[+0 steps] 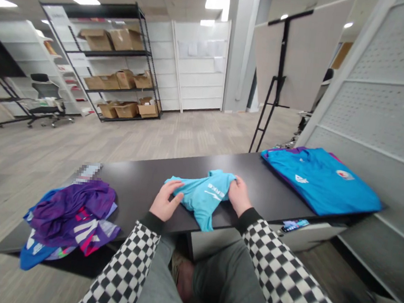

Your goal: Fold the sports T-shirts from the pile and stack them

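Observation:
A light-blue T-shirt (pixel 207 195) with white lettering lies bunched on the dark table in front of me, one part hanging toward the near edge. My left hand (pixel 167 200) has its fingers and thumb closed over the shirt's left end. At the opposite end, my right hand (pixel 240 196) pinches the fabric beside the lettering; its fingertips are partly hidden by the cloth.
On the left of the black table (pixel 138 178) is a crumpled heap of purple and blue shirts (pixel 70 215). Flat blue shirts (pixel 322 180) are stacked at the right. A phone (pixel 295 225) rests below the table's front edge. Behind stand a shelf (pixel 122 53) with cartons and a board stand (pixel 280 59).

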`<action>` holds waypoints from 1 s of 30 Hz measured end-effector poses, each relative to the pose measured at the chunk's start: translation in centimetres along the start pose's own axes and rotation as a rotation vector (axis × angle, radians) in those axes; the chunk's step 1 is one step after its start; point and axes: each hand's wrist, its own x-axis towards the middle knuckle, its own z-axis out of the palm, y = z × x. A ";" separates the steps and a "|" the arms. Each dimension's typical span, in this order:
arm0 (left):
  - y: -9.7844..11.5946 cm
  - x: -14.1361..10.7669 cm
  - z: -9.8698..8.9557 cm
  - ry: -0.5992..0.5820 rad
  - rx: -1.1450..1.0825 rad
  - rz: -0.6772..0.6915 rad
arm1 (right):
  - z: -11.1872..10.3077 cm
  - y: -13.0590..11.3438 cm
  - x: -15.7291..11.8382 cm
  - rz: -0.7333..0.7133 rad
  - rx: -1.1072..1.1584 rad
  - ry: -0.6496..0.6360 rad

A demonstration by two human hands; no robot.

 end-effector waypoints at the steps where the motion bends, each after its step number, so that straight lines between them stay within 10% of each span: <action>1: 0.0 0.1 0.3 -0.090 0.033 0.024 | -0.3 0.1 0.3 0.067 0.127 0.076; 6: 0.0 0.5 1.5 -0.321 0.239 0.027 | -0.7 -0.3 0.8 0.188 0.431 0.203; 16: -1.2 -0.6 -1.5 0.569 0.123 -0.176 | -0.5 -0.7 0.7 0.168 0.384 0.169; 20: -3.5 0.0 -1.4 0.607 -0.170 -0.531 | -0.2 0.2 1.1 0.122 0.253 0.176; 26: -5.1 0.5 -0.8 0.574 -0.274 -0.552 | -0.8 -2.3 -2.3 -0.371 -0.225 0.130; 30: -5.0 0.7 -0.8 0.569 -0.237 -0.563 | 1.5 -5.7 -9.3 -0.671 -0.433 -0.270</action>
